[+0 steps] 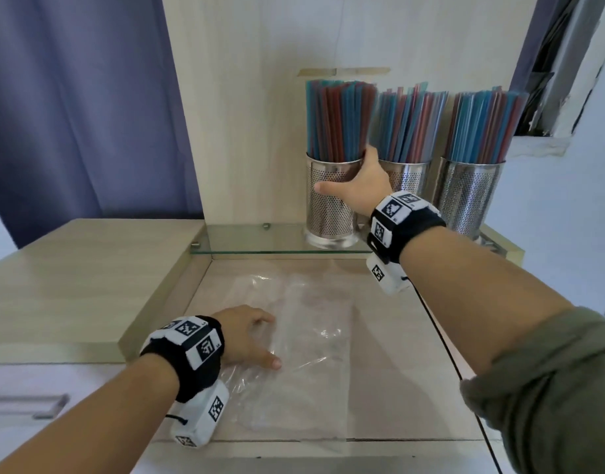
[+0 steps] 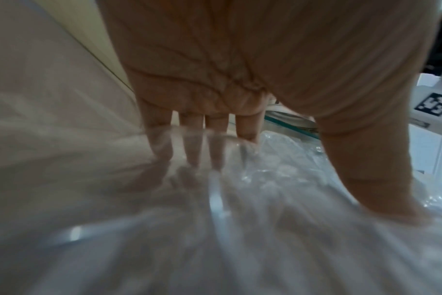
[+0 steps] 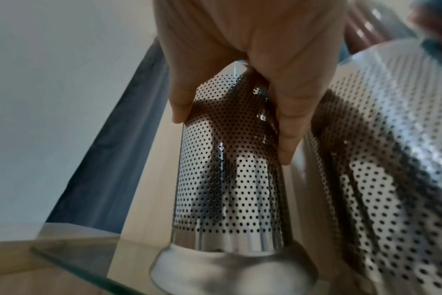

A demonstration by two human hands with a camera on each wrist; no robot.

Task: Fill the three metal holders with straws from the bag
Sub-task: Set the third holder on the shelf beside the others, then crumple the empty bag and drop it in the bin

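Observation:
Three perforated metal holders stand in a row on a glass shelf (image 1: 253, 239), each packed with red and blue straws. My right hand (image 1: 354, 183) grips the left holder (image 1: 328, 213) near its rim, thumb across the front and fingers behind; the right wrist view shows the same grip (image 3: 240, 111) on that holder (image 3: 230, 189). The middle holder (image 1: 405, 177) and the right holder (image 1: 468, 196) stand beside it. A clear plastic bag (image 1: 294, 340) lies flat on the wooden counter with no straws seen in it. My left hand (image 1: 256, 340) presses on the bag (image 2: 240, 229) with straight spread fingers (image 2: 162, 143).
A raised wooden block (image 1: 82, 285) sits left of the bag. A purple curtain (image 1: 72, 107) hangs at the back left, and a window frame (image 1: 568, 80) is at the upper right. A drawer handle (image 1: 27, 405) shows at the lower left.

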